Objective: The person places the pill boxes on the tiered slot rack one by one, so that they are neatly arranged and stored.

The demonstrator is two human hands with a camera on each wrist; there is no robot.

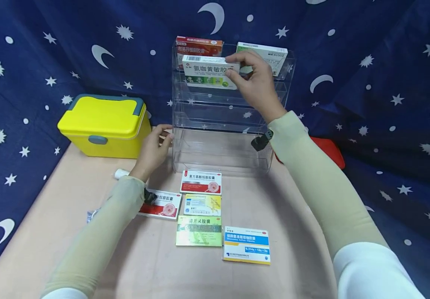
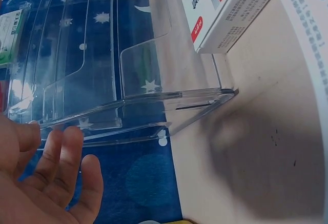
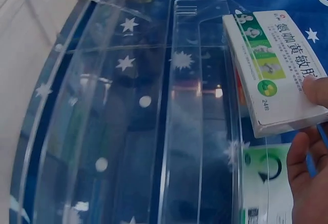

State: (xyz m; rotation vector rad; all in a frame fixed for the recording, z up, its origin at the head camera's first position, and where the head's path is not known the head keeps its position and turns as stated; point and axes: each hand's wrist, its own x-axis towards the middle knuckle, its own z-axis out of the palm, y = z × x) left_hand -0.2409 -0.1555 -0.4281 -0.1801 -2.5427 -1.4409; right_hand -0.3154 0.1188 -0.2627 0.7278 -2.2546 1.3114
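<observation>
My right hand (image 1: 256, 79) pinches the right end of a white and green medicine box (image 1: 209, 74) between thumb and fingers. That box is held at the upper part of a clear tiered display rack (image 1: 220, 164), in front of a red medicine box (image 1: 200, 45) standing in the top tier. To its right in the same tier stands another white and green box (image 1: 265, 54), partly hidden by my right hand. My left hand (image 1: 154, 149) is at the rack's left side, its fingers loosely bent with fingertips right at the clear edge (image 2: 123, 103).
Flat on the table before the rack lie red and white boxes (image 1: 201, 182), a yellow and white box (image 1: 202, 205), a green box (image 1: 199, 236) and a blue and white box (image 1: 246, 251). A yellow lidded case (image 1: 103, 120) stands left; a red object (image 1: 331, 151) lies right.
</observation>
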